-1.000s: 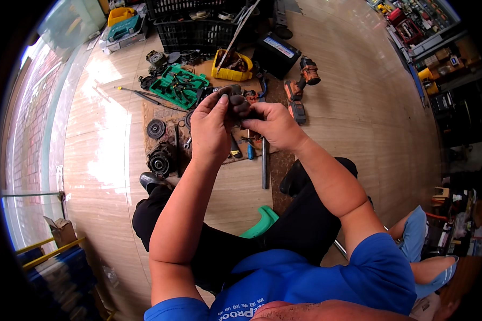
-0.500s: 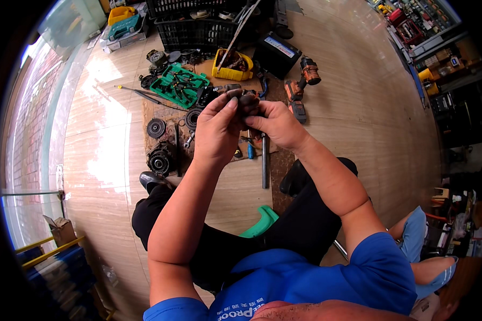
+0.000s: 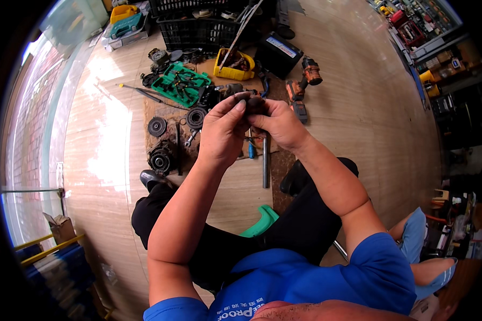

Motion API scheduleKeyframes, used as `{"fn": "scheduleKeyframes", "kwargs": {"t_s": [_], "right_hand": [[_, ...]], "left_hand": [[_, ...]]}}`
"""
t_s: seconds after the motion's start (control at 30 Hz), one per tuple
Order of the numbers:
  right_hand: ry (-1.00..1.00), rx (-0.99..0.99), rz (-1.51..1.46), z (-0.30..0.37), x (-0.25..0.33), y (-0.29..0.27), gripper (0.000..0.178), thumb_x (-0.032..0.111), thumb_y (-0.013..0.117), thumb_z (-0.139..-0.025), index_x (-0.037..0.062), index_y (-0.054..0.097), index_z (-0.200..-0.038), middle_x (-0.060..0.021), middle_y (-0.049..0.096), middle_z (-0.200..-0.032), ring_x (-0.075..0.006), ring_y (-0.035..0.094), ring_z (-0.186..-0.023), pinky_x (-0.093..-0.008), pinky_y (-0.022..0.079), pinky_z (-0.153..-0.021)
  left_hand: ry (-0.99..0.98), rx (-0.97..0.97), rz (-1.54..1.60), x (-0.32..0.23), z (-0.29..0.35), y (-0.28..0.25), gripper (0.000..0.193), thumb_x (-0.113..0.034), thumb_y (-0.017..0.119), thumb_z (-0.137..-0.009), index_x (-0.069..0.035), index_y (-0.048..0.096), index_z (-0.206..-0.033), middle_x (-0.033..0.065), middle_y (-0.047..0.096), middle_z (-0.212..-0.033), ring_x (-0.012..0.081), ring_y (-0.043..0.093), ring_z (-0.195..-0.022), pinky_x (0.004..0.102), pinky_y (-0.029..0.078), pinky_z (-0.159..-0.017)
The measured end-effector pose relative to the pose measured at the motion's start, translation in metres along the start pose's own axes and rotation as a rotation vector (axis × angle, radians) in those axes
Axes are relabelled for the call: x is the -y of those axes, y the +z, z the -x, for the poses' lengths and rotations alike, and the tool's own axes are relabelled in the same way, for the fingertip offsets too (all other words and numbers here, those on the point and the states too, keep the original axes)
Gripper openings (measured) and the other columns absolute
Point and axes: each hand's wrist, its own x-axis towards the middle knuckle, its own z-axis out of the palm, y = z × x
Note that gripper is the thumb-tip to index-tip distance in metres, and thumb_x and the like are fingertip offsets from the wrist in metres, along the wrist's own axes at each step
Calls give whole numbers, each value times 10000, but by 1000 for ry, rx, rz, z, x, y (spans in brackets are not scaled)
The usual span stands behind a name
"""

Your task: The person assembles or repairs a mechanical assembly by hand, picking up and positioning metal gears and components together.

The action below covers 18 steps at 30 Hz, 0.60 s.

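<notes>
Both hands meet above the cluttered work mat, fingertips together. Between them is a small, dark, rounded part, mostly covered by fingers, so I cannot make out its kind. My left hand pinches it with the thumb on top. From the other side, my right hand grips it with thumb and fingers. Below the hands lie a blue-handled screwdriver and a metal tube. Left of them are a ring-shaped pulley, a spanner, a round disc and a dark, round machine part.
Beyond the hands lie a green tool case, a yellow container, a black battery and orange-black power tools. A black crate stands farther back. Someone's legs show at lower right.
Both hands stay together on the dark part. My left hand has shifted slightly to the right, and its fingers have moved a little around the part.
</notes>
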Motion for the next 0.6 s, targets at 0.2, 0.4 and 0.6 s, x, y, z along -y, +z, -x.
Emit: {"fn": "scheduleKeyframes", "kwargs": {"t_s": [0.2, 0.4, 0.6], "right_hand": [[36, 8, -69, -1, -1, 0, 101, 86, 630, -902, 51, 631, -996, 34, 531, -676, -41, 474, -555, -198, 363, -469], [45, -16, -69, -1, 4, 0, 114, 84, 638, -899, 31, 629, -999, 28, 539, -684, -40, 461, -540, -196, 344, -452], [7, -98, -120, -4, -1, -7, 107, 73, 639, -896, 14, 640, -985, 25, 567, -712, -24, 453, -538, -185, 345, -451]], "left_hand": [[-24, 11, 4, -3, -1, -4, 257, -58, 529, -939, 26, 545, -1182, 165, 642, -1107, 265, 615, -1060, 384, 485, -945], [33, -7, 66, -9, -14, -9, 273, -55, 508, -944, 29, 516, -1203, 177, 635, -1097, 298, 625, -1037, 398, 505, -918], [85, -178, 85, -12, -23, -6, 278, -64, 466, -962, 45, 492, -1216, 206, 616, -1128, 342, 611, -1062, 466, 476, -994]]}}
